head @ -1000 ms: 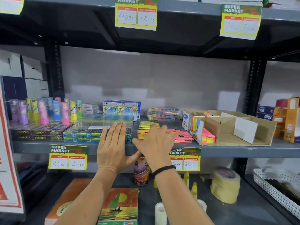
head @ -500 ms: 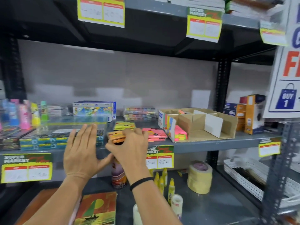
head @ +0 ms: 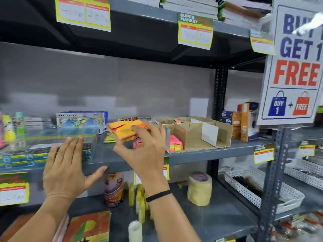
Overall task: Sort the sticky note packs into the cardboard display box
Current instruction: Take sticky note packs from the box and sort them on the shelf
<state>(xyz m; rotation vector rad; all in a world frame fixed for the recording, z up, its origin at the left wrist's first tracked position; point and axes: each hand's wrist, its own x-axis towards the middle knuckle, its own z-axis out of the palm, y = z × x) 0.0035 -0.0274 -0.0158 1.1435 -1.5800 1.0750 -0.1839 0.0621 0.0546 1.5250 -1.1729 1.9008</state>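
Note:
My right hand (head: 146,152) holds a stack of orange sticky note packs (head: 126,130) lifted above the grey shelf (head: 192,158), just left of the cardboard display box (head: 220,135). The box has card dividers; its front left compartment holds pink and yellow packs (head: 175,143). Yellow packs (head: 109,138) and a pink pack (head: 138,144) lie on the shelf under the lifted stack. My left hand (head: 67,165) is flat and open at the shelf edge, fingers against the pencil boxes.
Blue pencil boxes (head: 40,154) and a crayon box (head: 80,120) fill the shelf's left. Orange boxes (head: 244,122) stand right of the display box. Below are masking tape rolls (head: 200,189), glue bottles (head: 139,198), a can (head: 114,187) and a white basket (head: 262,187).
My right hand has lifted the orange packs off the shelf and carried them up and right toward the display box. The view has swung right; my left hand stays at the shelf edge.

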